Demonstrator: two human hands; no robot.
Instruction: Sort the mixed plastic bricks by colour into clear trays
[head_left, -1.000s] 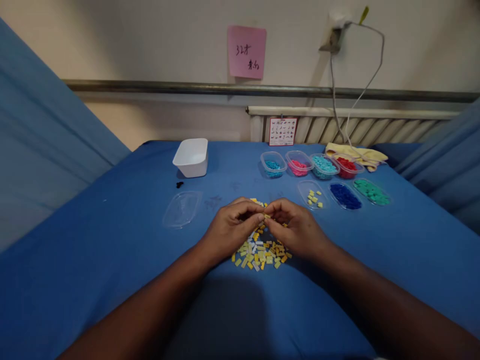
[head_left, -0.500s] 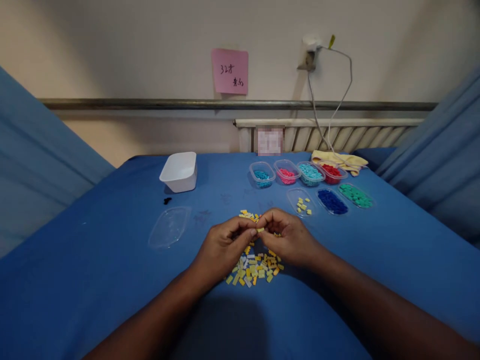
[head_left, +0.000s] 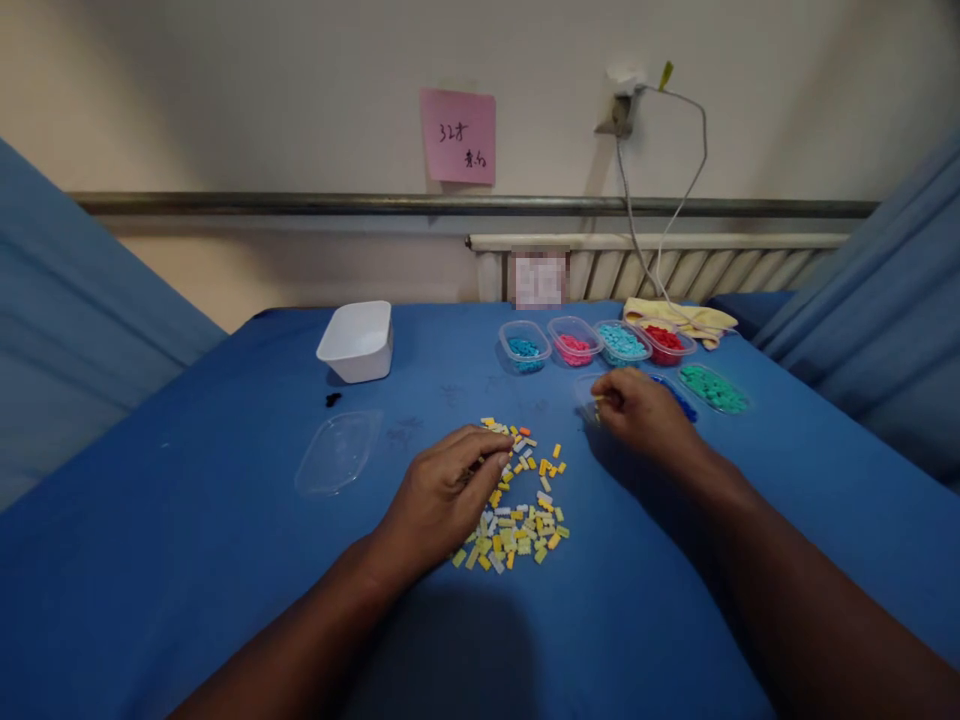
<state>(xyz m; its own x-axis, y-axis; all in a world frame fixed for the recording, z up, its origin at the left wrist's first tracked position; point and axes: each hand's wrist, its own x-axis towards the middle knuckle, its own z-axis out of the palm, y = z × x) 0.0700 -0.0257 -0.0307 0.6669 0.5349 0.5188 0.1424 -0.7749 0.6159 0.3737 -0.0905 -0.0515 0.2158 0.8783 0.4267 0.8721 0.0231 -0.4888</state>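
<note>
My left hand (head_left: 442, 485) hovers at the left side of a loose pile of small yellow and whitish toy bricks (head_left: 517, 530). Its fingers curve over the bricks, with a gap between thumb and forefinger; the palm is hidden. My right hand (head_left: 637, 405) is over a clear plastic lid (head_left: 581, 390), fingertips pinched downward. A pale yellow toy brick (head_left: 598, 400) shows at those fingertips. The hand covers most of this lid and part of the dark blue bricks (head_left: 679, 398) beside it.
Clear tubs of teal (head_left: 525, 350), pink (head_left: 575, 347), light blue (head_left: 622, 343) and red bricks (head_left: 664, 343) line the back right. Green bricks (head_left: 714, 388) lie nearer. A white tub (head_left: 355, 343), small black pieces (head_left: 333, 399) and another clear lid (head_left: 337, 455) are at left.
My right hand has left the left hand's fingertips and moved right and away from me, to the clear lid. My left hand stays almost in place, its thumb and forefinger now parted.
</note>
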